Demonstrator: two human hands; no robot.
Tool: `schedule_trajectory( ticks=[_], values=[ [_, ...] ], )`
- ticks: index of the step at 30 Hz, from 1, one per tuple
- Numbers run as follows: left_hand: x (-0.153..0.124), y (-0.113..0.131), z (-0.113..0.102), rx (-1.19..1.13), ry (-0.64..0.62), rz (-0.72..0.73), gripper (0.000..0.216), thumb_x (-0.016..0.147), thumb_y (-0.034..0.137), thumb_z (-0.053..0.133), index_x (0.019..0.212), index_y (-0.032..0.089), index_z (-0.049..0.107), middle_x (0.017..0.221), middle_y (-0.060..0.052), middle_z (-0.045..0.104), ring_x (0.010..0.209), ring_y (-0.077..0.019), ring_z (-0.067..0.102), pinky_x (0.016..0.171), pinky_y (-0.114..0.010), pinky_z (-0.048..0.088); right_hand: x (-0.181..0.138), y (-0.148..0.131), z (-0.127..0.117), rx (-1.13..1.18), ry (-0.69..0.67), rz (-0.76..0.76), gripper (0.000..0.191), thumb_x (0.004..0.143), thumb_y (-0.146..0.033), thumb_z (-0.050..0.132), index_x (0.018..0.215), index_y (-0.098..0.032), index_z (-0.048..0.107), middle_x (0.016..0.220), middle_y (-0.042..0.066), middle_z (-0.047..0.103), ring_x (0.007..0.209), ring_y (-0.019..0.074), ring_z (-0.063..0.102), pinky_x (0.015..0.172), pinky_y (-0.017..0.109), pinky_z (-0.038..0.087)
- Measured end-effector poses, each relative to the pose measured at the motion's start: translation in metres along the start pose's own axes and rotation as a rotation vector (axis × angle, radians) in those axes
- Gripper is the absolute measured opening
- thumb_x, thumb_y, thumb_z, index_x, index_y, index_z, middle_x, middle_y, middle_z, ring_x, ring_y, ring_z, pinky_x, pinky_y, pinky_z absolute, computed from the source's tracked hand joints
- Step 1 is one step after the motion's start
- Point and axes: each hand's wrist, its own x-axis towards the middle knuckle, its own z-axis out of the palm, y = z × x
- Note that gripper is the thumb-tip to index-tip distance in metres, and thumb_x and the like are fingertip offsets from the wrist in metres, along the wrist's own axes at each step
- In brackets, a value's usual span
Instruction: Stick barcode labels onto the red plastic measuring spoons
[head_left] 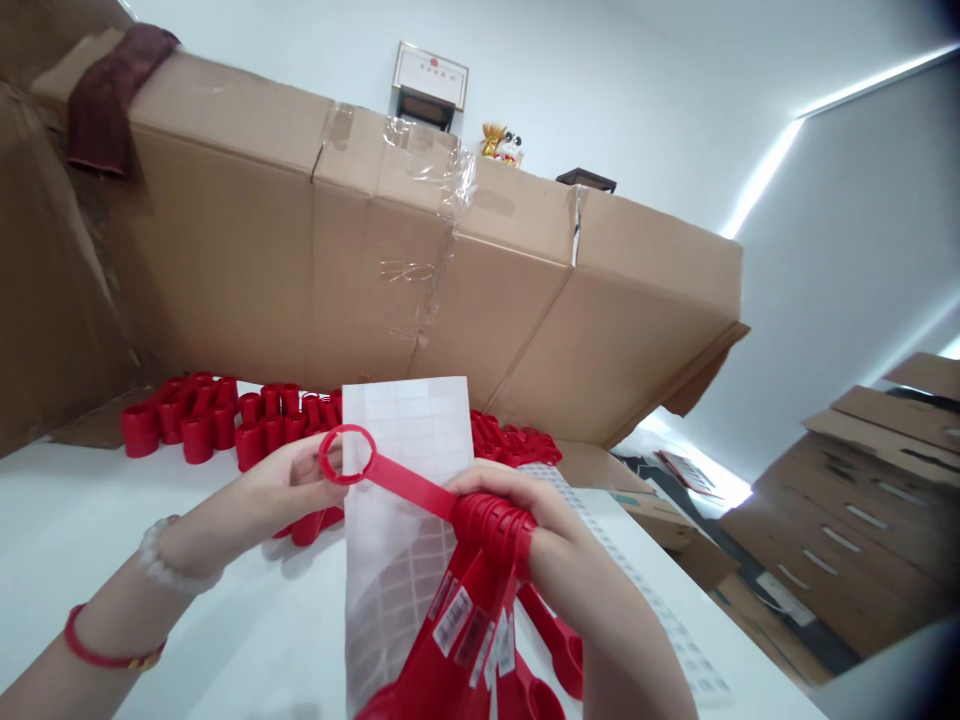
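My left hand (300, 480) grips the ring end of a red plastic ring-handled piece (411, 484), its fingers behind the ring. The strap of this piece runs right to my right hand (551, 530). That hand is closed around a bunch of similar red ring-handled pieces (480, 570), their rings stacked together and their handles hanging down. White barcode labels (453, 620) show on several handles, and cup-like ends are visible at the bottom. Between and behind my hands is a pale sheet of labels (409, 420) with a grid pattern. The far fingers of both hands are partly hidden.
Several red cup-ended pieces (199, 430) stand in rows at the back left of the white table (247, 620). More red pieces (517, 440) lie behind my right hand. Another gridded sheet (637, 570) lies at right. Cardboard (360, 270) walls the back; cartons (847, 520) stand at right.
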Motion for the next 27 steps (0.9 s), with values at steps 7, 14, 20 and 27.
schedule_trajectory(
  ticks=[7, 14, 20, 27],
  values=[
    [-0.004, 0.005, -0.012, -0.157, -0.136, 0.025, 0.033, 0.091, 0.039, 0.069, 0.119, 0.025, 0.06, 0.09, -0.002, 0.066, 0.087, -0.0167, 0.062, 0.078, -0.025, 0.052, -0.001, 0.003, -0.005, -0.099, 0.043, 0.018, 0.024, 0.087, -0.016, 0.05, 0.088, -0.025, 0.072, 0.085, -0.001, 0.07, 0.078, 0.016, 0.061, 0.068, 0.028, 0.044],
    [-0.007, 0.006, -0.02, 0.014, -0.048, -0.062, 0.034, 0.091, 0.045, 0.066, 0.12, 0.028, 0.059, 0.082, 0.0, 0.064, 0.064, -0.0143, 0.057, 0.049, -0.021, 0.041, -0.001, 0.002, -0.004, -0.061, 0.049, 0.009, 0.025, 0.085, -0.012, 0.049, 0.087, -0.024, 0.071, 0.084, -0.002, 0.069, 0.076, 0.0144, 0.06, 0.065, 0.026, 0.043],
    [-0.017, 0.013, -0.049, 0.085, 0.08, -0.019, 0.021, 0.089, 0.047, 0.069, 0.094, 0.028, 0.062, 0.083, 0.003, 0.057, 0.077, -0.0131, 0.054, 0.07, -0.02, 0.048, 0.001, 0.003, -0.004, -0.155, 0.105, 0.014, 0.022, 0.088, -0.016, 0.048, 0.084, -0.024, 0.068, 0.084, -0.003, 0.069, 0.078, 0.0143, 0.061, 0.068, 0.026, 0.044],
    [-0.036, 0.025, -0.028, 0.245, 0.178, -0.007, 0.03, 0.087, 0.056, 0.066, 0.083, 0.027, 0.063, 0.055, 0.005, 0.047, 0.049, -0.0105, 0.04, 0.04, -0.016, 0.032, 0.006, 0.001, 0.011, -0.258, 0.146, 0.013, 0.026, 0.083, -0.01, 0.043, 0.081, -0.022, 0.065, 0.088, 0.0, 0.068, 0.081, 0.0151, 0.061, 0.07, 0.028, 0.045]
  ],
)
